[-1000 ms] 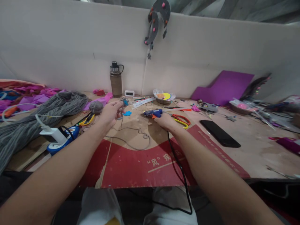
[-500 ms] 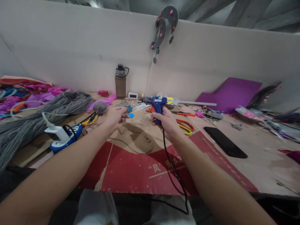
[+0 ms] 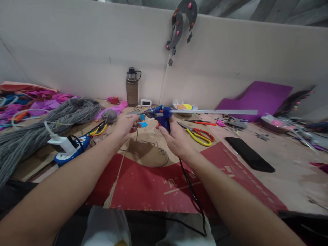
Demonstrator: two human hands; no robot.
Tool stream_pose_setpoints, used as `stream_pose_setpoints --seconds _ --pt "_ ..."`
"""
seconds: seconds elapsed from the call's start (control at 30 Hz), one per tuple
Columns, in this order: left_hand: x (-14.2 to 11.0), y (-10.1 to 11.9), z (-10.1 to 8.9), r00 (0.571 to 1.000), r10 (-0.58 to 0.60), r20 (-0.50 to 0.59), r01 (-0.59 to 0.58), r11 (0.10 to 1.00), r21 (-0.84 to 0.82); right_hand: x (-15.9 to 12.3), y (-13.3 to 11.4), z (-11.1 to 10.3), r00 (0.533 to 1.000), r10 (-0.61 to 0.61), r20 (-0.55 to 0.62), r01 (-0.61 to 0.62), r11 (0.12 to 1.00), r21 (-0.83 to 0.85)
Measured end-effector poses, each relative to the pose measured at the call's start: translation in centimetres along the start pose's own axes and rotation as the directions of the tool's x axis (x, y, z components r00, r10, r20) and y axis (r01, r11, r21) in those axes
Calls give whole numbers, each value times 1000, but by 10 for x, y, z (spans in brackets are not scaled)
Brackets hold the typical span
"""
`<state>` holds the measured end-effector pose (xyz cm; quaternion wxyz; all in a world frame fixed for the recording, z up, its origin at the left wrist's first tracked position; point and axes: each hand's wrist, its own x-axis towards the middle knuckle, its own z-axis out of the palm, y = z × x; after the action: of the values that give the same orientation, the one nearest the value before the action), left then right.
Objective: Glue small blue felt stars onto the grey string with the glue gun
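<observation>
My right hand (image 3: 175,136) is wrapped round a blue glue gun (image 3: 165,115), and a long whitish glue stick (image 3: 217,111) juts from its back end to the right. The gun's nozzle points left, close to the fingertips of my left hand (image 3: 127,126). Those fingers pinch a small blue piece (image 3: 142,117); its exact shape is hard to make out. Just below it shows a second blue cut-out (image 3: 144,125), perhaps hanging. A thin grey yarn (image 3: 136,136) trails from my left hand onto the cardboard (image 3: 143,184). From the gun, a black cord (image 3: 191,186) runs down over the table edge.
Scissors (image 3: 201,137) with red and yellow handles lie right of my right hand, near a black phone (image 3: 249,154). A bottle (image 3: 132,89) stands by the wall. Grey yarn (image 3: 74,114) and a blue power strip (image 3: 69,155) are at left. Purple sheet (image 3: 266,99) leans back right.
My right hand has moved the glue gun left and turned it, bringing the nozzle near the blue piece. The glue stick now shows at full length. My left hand has barely moved.
</observation>
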<state>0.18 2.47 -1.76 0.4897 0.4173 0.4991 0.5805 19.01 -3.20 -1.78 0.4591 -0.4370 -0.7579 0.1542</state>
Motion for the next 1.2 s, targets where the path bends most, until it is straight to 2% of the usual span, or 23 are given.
stream_pose_setpoints --seconds 0.3,0.6,1.2 --pt "-5 3 2 1000 2 1 -2 1000 22 1 0 1 1000 -16 13 17 999 -27" --pt "-2 -1 1 997 68 43 -70 996 50 1 0 2 1000 -8 15 9 998 -56" --pt "-4 0 1 997 62 46 -64 997 53 1 -1 1 1000 6 8 -6 999 -32"
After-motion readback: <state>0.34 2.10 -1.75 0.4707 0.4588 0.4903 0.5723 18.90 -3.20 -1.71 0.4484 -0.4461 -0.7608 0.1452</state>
